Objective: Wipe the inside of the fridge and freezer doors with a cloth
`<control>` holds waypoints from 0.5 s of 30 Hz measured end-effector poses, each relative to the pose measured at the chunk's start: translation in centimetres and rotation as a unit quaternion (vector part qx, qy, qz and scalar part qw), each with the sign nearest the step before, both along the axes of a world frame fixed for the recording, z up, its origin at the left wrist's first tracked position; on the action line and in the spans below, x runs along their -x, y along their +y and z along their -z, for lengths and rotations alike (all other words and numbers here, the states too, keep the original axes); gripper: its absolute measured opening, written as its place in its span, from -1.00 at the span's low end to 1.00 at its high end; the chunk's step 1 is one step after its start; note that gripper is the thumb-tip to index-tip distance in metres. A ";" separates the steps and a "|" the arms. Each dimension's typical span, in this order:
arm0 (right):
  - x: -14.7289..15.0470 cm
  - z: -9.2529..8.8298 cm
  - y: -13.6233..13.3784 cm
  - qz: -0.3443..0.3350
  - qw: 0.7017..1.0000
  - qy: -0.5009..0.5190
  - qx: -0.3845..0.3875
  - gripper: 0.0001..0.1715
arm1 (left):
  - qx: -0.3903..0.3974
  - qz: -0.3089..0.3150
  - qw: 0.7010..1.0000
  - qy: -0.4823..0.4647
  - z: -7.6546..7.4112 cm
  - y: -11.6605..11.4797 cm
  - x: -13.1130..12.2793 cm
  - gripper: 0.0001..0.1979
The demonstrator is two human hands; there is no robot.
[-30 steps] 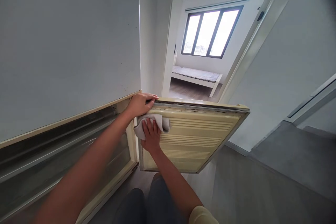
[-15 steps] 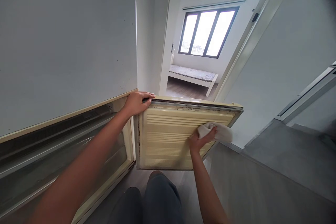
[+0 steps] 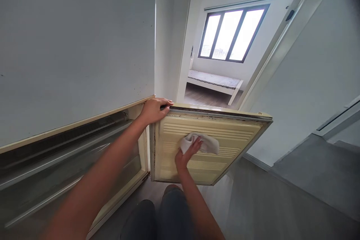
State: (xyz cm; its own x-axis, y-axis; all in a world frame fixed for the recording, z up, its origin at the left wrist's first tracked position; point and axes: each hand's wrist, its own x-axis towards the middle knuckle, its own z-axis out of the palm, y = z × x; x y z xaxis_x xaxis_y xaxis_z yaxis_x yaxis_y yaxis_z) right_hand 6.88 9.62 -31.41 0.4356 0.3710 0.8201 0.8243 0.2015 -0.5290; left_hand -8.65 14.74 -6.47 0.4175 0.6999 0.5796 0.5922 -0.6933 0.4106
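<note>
A cream refrigerator door (image 3: pixel 174 165) hangs open, its ribbed inner panel facing me and dark grime along its grey gasket. My left hand (image 3: pixel 154 110) grips the door's top edge near the hinge side, fingers over the top and thumb on the inner side. Against the middle of the panel, my right hand (image 3: pixel 189 153) presses a white cloth (image 3: pixel 208 144), closed on it with part of the cloth spreading out to the right. To the left is the open refrigerator compartment (image 3: pixel 56 165), with shelf edges or drawer fronts inside.
Above the compartment rises a grey-white panel (image 3: pixel 75 45) with small dark specks. Beyond the door, a doorway shows a bed (image 3: pixel 213 78) under a window (image 3: pixel 233 33). My knees (image 3: pixel 157 210) are just below the door, over a grey floor (image 3: pixel 253 195).
My right hand has slid the cloth leftward across the panel, from near the door's free side to its middle. My left hand keeps its place on the door. The view has shifted slightly.
</note>
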 end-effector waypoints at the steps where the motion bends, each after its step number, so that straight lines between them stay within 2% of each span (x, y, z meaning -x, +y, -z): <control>1: 1.9 0.6 0.0 -0.033 0.998 -0.043 0.021 -0.12 | -0.001 -0.001 1.000 -0.001 0.0 0.0 0.0 -0.66; 4: 6.3 2.0 0.2 -0.107 0.978 -0.165 0.067 -0.17 | -0.005 -0.004 1.000 -0.004 0.0 0.0 -0.1 -0.67; 7: 8.5 2.4 0.5 -0.166 0.941 -0.272 0.117 -0.22 | -0.008 -0.004 1.000 -0.002 -0.1 0.0 -0.2 -0.68; 11: 8.0 2.3 0.8 -0.190 0.909 -0.335 0.160 -0.23 | -0.006 -0.002 1.000 0.003 -0.2 -0.1 -0.1 -0.69; 15: 5.4 2.5 0.1 -0.195 0.893 -0.345 0.212 -0.29 | -0.001 -0.003 1.000 -0.004 -0.2 -0.4 -0.1 -0.68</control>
